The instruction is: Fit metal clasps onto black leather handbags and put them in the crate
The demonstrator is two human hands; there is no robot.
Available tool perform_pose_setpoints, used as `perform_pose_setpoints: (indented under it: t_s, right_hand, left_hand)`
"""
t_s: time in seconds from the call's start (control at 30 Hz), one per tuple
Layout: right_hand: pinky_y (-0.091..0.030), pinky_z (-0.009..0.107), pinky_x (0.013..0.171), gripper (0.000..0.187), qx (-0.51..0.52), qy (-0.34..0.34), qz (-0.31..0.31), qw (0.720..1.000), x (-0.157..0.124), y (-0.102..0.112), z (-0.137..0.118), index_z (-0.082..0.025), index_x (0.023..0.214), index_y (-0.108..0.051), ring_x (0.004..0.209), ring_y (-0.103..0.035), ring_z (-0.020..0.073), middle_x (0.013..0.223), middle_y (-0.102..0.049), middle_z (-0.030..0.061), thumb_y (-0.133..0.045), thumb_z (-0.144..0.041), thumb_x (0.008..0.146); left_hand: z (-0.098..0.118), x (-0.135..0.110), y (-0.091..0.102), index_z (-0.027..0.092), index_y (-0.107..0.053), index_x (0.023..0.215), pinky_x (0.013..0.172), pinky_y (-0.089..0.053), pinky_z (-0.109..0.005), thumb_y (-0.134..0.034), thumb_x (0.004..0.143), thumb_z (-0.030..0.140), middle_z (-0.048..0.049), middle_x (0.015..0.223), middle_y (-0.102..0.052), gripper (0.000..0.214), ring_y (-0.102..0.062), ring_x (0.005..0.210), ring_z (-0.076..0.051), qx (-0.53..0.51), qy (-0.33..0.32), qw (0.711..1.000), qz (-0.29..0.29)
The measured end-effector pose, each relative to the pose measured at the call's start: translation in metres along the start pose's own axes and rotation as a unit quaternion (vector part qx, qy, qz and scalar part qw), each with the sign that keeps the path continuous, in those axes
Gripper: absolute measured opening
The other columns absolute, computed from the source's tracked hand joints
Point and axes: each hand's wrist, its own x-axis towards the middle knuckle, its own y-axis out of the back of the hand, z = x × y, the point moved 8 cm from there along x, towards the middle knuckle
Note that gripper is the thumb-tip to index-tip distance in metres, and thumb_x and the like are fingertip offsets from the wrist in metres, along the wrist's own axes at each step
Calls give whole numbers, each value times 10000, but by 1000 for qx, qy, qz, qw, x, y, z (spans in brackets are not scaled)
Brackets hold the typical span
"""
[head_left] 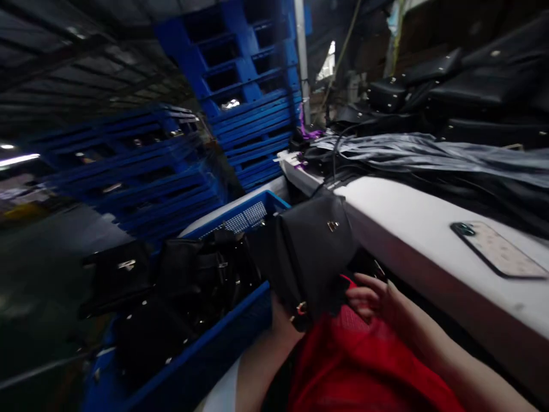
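A black handbag (315, 246) with a small gold-coloured emblem on its flap stands tilted in front of my red garment (351, 366), at the crate's right end. My left forearm (272, 340) reaches up to the bag's lower left side. The bag hides the fingers of that hand. Beside the bag's lower right corner is my right hand (366, 294), its fingers loosely bent and a little apart. I can make out nothing held in it; a thin red edge shows at the fingertips.
To the left, a blue plastic crate (240, 317) holds several black bags (189, 269) with metal fittings. On the right a phone (497, 249) lies on a white table (394, 209), with grey-black strips (429, 149) and piled black bags (472, 86) behind. Blue pallets (257, 126) are stacked beyond.
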Motion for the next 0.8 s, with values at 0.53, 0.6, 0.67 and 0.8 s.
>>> perform_pose_setpoints:
  t_s: [0.53, 0.6, 0.67, 0.8]
  right_hand:
    - [-565, 334, 855, 223, 326, -208, 178, 905, -15, 57, 98, -167, 933, -660, 846, -721, 211, 823, -747, 53, -613, -383, 904]
    - [-562, 358, 868, 212, 318, -208, 169, 910, -12, 53, 95, -170, 955, -661, 885, -719, 226, 842, -751, 59, -607, -369, 905]
    - [-559, 396, 879, 231, 312, -220, 164, 909, -9, 46, 91, -162, 978, -652, 889, -719, 237, 838, -753, 71, -591, -375, 913]
    - [-554, 452, 882, 273, 278, -290, 136, 905, -3, 28, 66, -126, 1001, -639, 831, -725, 249, 781, -745, 100, -570, -378, 925]
  left_hand:
    - [68, -63, -137, 156, -590, 1275, 720, -560, -331, -414, 888, 84, -172, 1020, -704, 431, -689, 863, -264, 132, -154, 917, -343]
    - [71, -64, -139, 152, -608, 1253, 745, -555, -343, -421, 890, 79, -177, 1021, -701, 414, -687, 885, -273, 130, -150, 918, -343]
    - [74, -65, -140, 141, -632, 1216, 778, -547, -373, -429, 893, 82, -186, 1020, -697, 386, -679, 926, -295, 128, -139, 923, -336]
    - [78, -64, -130, 153, -667, 1137, 768, -523, -396, -487, 916, 194, -177, 1010, -696, 288, -671, 916, -314, 120, -118, 931, -324]
